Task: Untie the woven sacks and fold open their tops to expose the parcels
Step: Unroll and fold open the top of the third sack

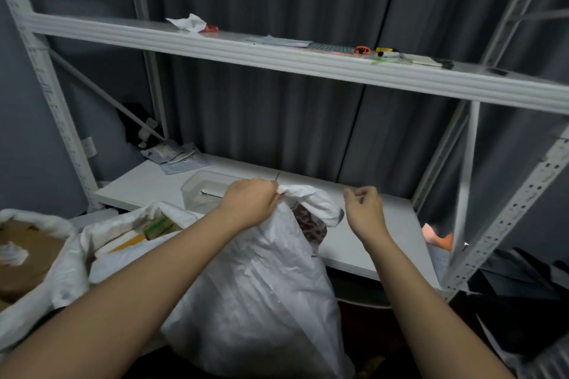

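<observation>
Head view: two hands at the top of a white woven sack, in front of a metal rack.
At the centre of the frame the left hand [251,201] grips the bunched top edge of the white woven sack [255,295], its fingers curled round the fabric. The right hand [365,208] is just beside the sack's mouth, to the right, with loosely curled fingers; it may pinch a thin string, but I cannot tell. The mouth is partly open, and a dark patterned parcel [309,223] shows inside. At lower left stand two other sacks, already open [70,258], with cardboard boxes [27,252] in them. Behind the hands, a clear plastic box [201,191] sits on the lower shelf [369,243]. Small items lie on the upper shelf [277,61].
</observation>
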Action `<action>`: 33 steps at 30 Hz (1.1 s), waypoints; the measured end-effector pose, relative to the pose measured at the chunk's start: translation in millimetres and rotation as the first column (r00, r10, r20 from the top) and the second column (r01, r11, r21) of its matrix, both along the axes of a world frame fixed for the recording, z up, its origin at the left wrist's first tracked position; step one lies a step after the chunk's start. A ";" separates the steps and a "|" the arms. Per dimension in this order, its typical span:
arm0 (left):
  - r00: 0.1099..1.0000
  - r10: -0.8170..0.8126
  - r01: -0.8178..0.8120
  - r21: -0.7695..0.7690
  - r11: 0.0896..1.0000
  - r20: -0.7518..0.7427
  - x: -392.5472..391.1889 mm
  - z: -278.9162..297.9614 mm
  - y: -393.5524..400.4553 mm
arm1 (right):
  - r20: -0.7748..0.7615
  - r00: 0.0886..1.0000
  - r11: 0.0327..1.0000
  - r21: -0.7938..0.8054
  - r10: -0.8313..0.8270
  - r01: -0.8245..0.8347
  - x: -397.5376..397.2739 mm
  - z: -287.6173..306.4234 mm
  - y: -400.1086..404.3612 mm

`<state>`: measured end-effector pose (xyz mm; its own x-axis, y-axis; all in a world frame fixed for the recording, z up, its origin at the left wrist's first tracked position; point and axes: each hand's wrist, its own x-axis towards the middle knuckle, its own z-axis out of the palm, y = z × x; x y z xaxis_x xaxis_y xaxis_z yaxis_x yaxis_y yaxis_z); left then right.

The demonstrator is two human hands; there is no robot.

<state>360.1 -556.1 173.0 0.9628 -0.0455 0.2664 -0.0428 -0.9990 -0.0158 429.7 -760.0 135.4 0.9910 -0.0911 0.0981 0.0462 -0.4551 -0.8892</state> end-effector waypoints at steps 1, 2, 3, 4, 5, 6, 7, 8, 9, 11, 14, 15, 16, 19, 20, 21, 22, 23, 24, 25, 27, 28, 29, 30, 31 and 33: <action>1.000 -0.012 0.012 0.026 1.000 0.014 -1.5 0.1 -3.8 | -0.144 0.989 0.995 0.100 0.025 -0.010 0.0 -1.1 2.4; 0.999 -0.025 0.024 0.050 0.998 0.027 -3.7 -0.4 -7.3 | -0.282 0.955 0.976 0.215 0.094 -0.032 0.5 -3.4 5.4; 0.999 -0.032 0.029 0.073 0.997 0.035 -6.2 -0.5 -10.3 | -0.388 0.908 0.953 0.300 0.159 -0.038 0.5 -6.1 8.9; 0.999 -0.031 0.028 0.092 0.995 0.037 -8.6 -0.9 -11.5 | -0.450 0.870 0.933 0.359 0.201 -0.030 -2.7 -6.3 13.1; 0.999 -0.026 0.022 0.107 0.994 0.034 -11.3 -1.4 -11.1 | -0.473 0.853 0.914 0.406 0.220 -0.011 -1.9 -8.3 16.5; 0.999 -0.018 0.014 0.118 0.993 0.028 -14.5 -1.4 -9.7 | -0.462 0.861 0.884 0.467 0.211 0.034 -1.7 -7.5 19.8; 1.000 -0.013 0.010 0.126 0.992 0.019 -17.7 -1.2 -7.7 | -0.435 0.878 0.839 0.539 0.197 0.079 1.0 -5.6 22.4; 1.000 -0.016 0.017 0.133 0.991 -0.004 -20.9 -0.3 -5.5 | -0.400 0.900 0.784 0.609 0.175 0.119 4.2 -1.8 24.0; 0.998 -0.031 0.037 0.127 0.991 -0.049 -23.8 1.1 -3.6 | -0.359 0.920 0.718 0.681 0.155 0.144 7.4 4.9 24.0; 0.978 -0.052 0.057 0.022 0.998 -0.204 -29.4 7.7 -3.8 | -0.280 0.954 0.623 0.767 0.104 0.157 12.3 20.6 22.2; 0.944 -0.135 0.011 -0.379 0.925 -0.302 -24.8 16.8 -10.1 | -0.217 0.963 0.600 0.796 0.159 0.081 5.8 30.8 27.5; 0.949 -0.158 0.010 -0.478 0.878 -0.272 -19.4 18.0 -13.5 | -0.216 0.956 0.592 0.804 0.196 0.060 1.8 31.2 30.0; 0.954 -0.168 0.010 -0.530 0.848 -0.250 -14.5 18.0 -17.5 | -0.214 0.948 0.579 0.815 0.236 0.040 -2.6 30.9 31.5; 0.970 -0.118 -0.007 -0.510 0.860 -0.212 -6.5 8.9 -33.1 | -0.213 0.938 0.572 0.820 0.273 0.019 -6.8 22.8 24.2; 0.980 -0.080 -0.018 -0.479 0.877 -0.184 -6.8 4.6 -38.4 | -0.241 0.936 0.596 0.802 0.255 0.044 -8.8 19.3 19.4; 0.988 -0.043 -0.022 -0.423 0.906 -0.146 -8.3 -0.1 -43.8 | -0.278 0.930 0.616 0.784 0.240 0.075 -11.1 14.0 14.8; 0.994 -0.014 -0.022 -0.334 0.942 -0.105 -12.4 -4.1 -49.9 | -0.333 0.914 0.655 0.748 0.234 0.104 -16.1 8.9 10.9; 0.998 -0.001 -0.014 -0.221 0.975 -0.065 -16.1 -8.8 -55.3 | -0.398 0.885 0.699 0.704 0.241 0.126 -21.3 3.0 9.1; 0.999 0.001 -0.004 -0.093 0.996 -0.036 -19.4 -14.1 -59.4 | -0.457 0.853 0.738 0.661 0.252 0.137 -28.6 -0.8 8.8; 1.000 -0.007 0.007 0.032 0.999 -0.016 -23.3 -18.8 -62.6 | -0.489 0.830 0.752 0.645 0.268 0.137 -33.9 -4.9 9.8; 0.999 -0.032 0.036 0.184 0.982 -0.026 -32.7 -27.6 -67.7 | -0.491 0.824 0.733 0.665 0.282 0.145 -39.5 -9.5 12.5; 0.998 -0.045 0.053 0.196 0.979 -0.042 -38.9 -32.0 -69.0 | -0.480 0.828 0.725 0.675 0.290 0.137 -42.8 -9.0 13.4; 0.996 -0.058 0.069 0.159 0.985 -0.073 -44.5 -36.4 -70.1 | -0.474 0.826 0.726 0.677 0.307 0.119 -45.6 -8.3 13.9; 0.989 -0.096 0.103 0.058 0.993 -0.111 -50.1 -40.5 -70.5 | -0.481 0.813 0.741 0.665 0.329 0.093 -48.7 -7.8 13.7; 0.972 -0.172 0.157 -0.096 0.983 -0.163 -53.9 -47.2 -69.4 | -0.495 0.798 0.766 0.639 0.344 0.066 -54.5 -5.7 13.5; 0.845 -0.362 0.197 -0.400 0.895 -0.394 -62.4 -55.3 -66.4 | -0.512 0.787 0.814 0.580 0.343 0.022 -66.3 -7.2 13.4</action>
